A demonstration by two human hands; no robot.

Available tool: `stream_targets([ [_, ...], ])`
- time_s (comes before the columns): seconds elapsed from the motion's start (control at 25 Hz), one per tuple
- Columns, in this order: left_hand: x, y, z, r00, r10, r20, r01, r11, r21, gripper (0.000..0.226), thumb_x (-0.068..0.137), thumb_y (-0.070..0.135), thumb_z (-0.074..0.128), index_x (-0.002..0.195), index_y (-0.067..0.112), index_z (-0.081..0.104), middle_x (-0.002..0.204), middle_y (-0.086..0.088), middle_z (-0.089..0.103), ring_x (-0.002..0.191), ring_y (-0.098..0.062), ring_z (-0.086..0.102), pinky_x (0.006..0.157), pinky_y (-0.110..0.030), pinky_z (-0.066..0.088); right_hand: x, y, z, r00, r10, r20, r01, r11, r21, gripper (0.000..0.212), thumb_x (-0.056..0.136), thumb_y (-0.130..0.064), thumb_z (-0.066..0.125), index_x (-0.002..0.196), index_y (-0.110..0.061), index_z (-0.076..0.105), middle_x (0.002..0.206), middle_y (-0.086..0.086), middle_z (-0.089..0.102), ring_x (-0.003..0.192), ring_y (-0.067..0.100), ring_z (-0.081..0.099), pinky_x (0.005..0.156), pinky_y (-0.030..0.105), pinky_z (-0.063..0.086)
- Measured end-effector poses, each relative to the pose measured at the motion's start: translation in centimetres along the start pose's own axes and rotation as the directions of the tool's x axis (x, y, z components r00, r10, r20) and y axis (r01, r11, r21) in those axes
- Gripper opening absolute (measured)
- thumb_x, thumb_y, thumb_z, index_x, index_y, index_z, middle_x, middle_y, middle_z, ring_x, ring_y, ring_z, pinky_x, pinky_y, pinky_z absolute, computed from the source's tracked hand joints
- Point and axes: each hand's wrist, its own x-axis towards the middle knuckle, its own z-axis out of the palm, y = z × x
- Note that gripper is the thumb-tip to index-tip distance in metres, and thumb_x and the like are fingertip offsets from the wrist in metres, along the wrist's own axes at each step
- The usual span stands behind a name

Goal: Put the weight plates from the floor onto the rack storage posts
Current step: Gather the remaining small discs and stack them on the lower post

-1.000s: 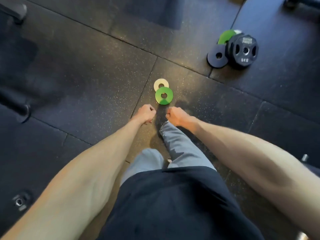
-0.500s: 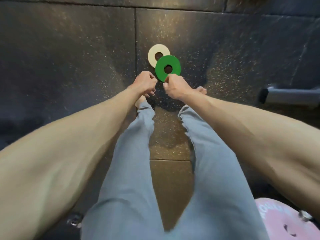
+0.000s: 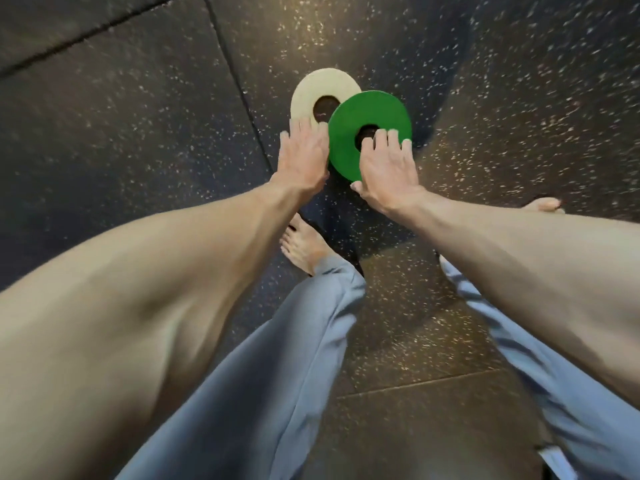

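On the speckled rubber floor (image 3: pixel 138 168), the right hand (image 3: pixel 384 168) grips the green plate (image 3: pixel 374 109), fingers curled at its hole, thumb at its near rim; the left hand (image 3: pixel 303 157) rests straight fingers on the white plate (image 3: pixel 322 86), which the green plate overlaps.

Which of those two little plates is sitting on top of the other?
The green plate: its rim overlaps the cream plate, hiding part of it. The right hand grips the green one.
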Motion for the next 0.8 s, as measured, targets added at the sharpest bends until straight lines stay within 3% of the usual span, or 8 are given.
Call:
stream_targets([
  [0.08,2.4,-0.6,1.7,0.992,0.075,-0.097,-0.059,0.985,0.161,0.038,0.076,0.014,0.067,0.11,0.008,0.05,0.118,-0.021,0.052,0.11,-0.038,0.05,0.081,-0.046,0.042,1.5,0.6,2.5,1.0,-0.024,-0.008,0.023,0.995,-0.099,0.072,0.07,-0.046,0.081,0.12,-0.003,0.051,0.129,0.022,0.051,0.126,0.038,0.043,0.103,0.052,0.034],
  [0.2,4.8,-2.0,3.2,0.979,0.167,-0.117,-0.133,0.957,0.257,0.047,0.07,0.026,0.071,0.106,0.009,0.047,0.114,-0.021,0.05,0.104,-0.036,0.05,0.08,-0.045,0.04,2.7,1.1,4.3,0.998,-0.062,-0.028,0.055,0.978,-0.201,0.07,0.06,-0.04,0.084,0.113,-0.005,0.053,0.119,0.019,0.054,0.118,0.038,0.047,0.095,0.048,0.039],
  [0.28,5.5,-2.8,3.1,0.954,0.26,-0.15,-0.208,0.933,0.294,0.041,0.077,0.03,0.064,0.108,0.008,0.047,0.115,-0.02,0.051,0.104,-0.035,0.05,0.082,-0.045,0.039,2.8,1.7,4.6,0.989,-0.124,-0.082,0.107,0.978,-0.181,0.062,0.06,-0.034,0.081,0.107,-0.005,0.053,0.107,0.015,0.056,0.104,0.034,0.051,0.086,0.044,0.041],
  [0.4,5.8,-3.0,2.8,0.919,0.365,-0.151,-0.287,0.879,0.38,0.026,0.089,0.018,0.053,0.11,0.004,0.048,0.117,-0.019,0.053,0.108,-0.035,0.05,0.087,-0.047,0.04,2.4,3.7,4.4,0.94,-0.285,-0.186,0.264,0.955,-0.134,0.049,0.069,-0.039,0.075,0.096,-0.006,0.051,0.09,0.012,0.054,0.083,0.027,0.049,0.072,0.039,0.04],
  [0.52,4.7,-2.6,1.5,0.928,0.368,-0.058,-0.331,0.885,0.328,0.021,0.097,0.017,0.046,0.112,0.002,0.047,0.119,-0.021,0.052,0.116,-0.035,0.045,0.093,-0.047,0.035,1.3,5.7,3.1,0.92,-0.346,-0.182,0.35,0.937,-0.011,0.052,0.077,-0.052,0.065,0.098,-0.007,0.047,0.092,0.011,0.051,0.083,0.026,0.045,0.073,0.04,0.041],
  [0.64,3.9,-1.4,-1.3,0.93,0.366,0.037,-0.363,0.896,0.253,0.026,0.1,0.025,0.041,0.112,0.003,0.046,0.116,-0.021,0.054,0.113,-0.033,0.043,0.092,-0.046,0.032,-0.4,6.6,0.7,0.955,-0.256,-0.149,0.279,0.946,0.164,0.056,0.081,-0.058,0.053,0.102,-0.007,0.046,0.097,0.012,0.052,0.087,0.026,0.042,0.08,0.044,0.044],
  [0.72,3.6,1.1,-4.7,0.931,0.364,0.026,-0.361,0.908,0.211,0.041,0.099,0.041,0.041,0.112,0.003,0.049,0.113,-0.019,0.058,0.109,-0.033,0.043,0.088,-0.046,0.032,-2.5,7.7,-2.0,0.986,-0.124,-0.112,0.153,0.938,0.311,0.056,0.084,-0.055,0.054,0.108,-0.005,0.047,0.104,0.015,0.054,0.094,0.029,0.044,0.086,0.046,0.044],
  [0.8,2.5,3.9,-8.3,0.953,0.302,0.013,-0.299,0.934,0.193,0.047,0.099,0.044,0.037,0.113,0.001,0.051,0.112,-0.02,0.06,0.112,-0.035,0.043,0.088,-0.045,0.032,-5.3,9.3,-5.1,0.998,0.028,-0.062,0.002,0.897,0.441,0.052,0.088,-0.048,0.058,0.113,-0.003,0.05,0.11,0.018,0.057,0.104,0.034,0.048,0.091,0.046,0.044],
])
